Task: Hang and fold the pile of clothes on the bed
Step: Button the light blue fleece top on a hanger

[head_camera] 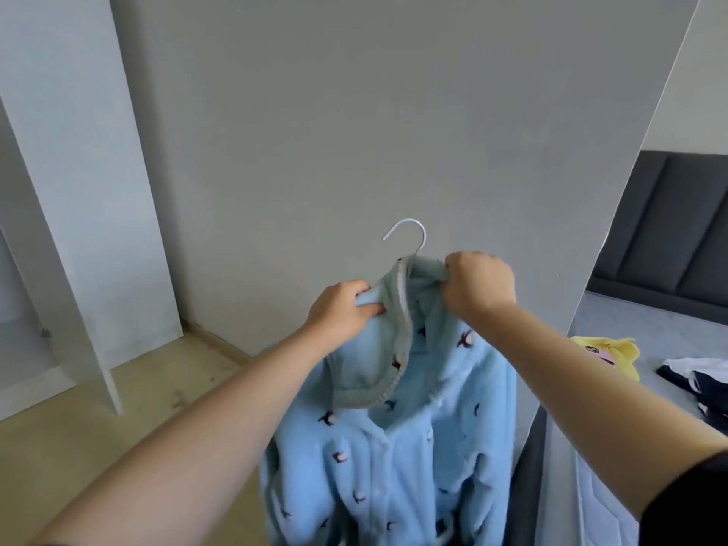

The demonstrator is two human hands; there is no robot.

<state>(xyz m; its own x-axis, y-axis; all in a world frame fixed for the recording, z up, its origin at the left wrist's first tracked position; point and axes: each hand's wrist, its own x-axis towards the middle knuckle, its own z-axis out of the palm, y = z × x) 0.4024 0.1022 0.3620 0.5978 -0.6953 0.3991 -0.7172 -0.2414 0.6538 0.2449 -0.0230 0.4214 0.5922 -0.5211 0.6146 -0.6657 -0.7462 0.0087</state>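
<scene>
Both my hands hold the fluffy light-blue fleece hooded top with small dark bird print (pixel 394 466) up on a white wire hanger (pixel 407 219).
My left hand (pixel 342 309) pinches the collar and my right hand (pixel 478 285) grips the hood edge beside the hook. The top hangs before a grey panel (pixel 315 112).

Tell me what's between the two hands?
In the head view, the blue collar bunches between the left hand and right hand, with the hanger hook poking up.

Lt-blue fleece top (pixel 398 459) w/ bird print — hangs upright on white hanger (pixel 409 230).
</scene>
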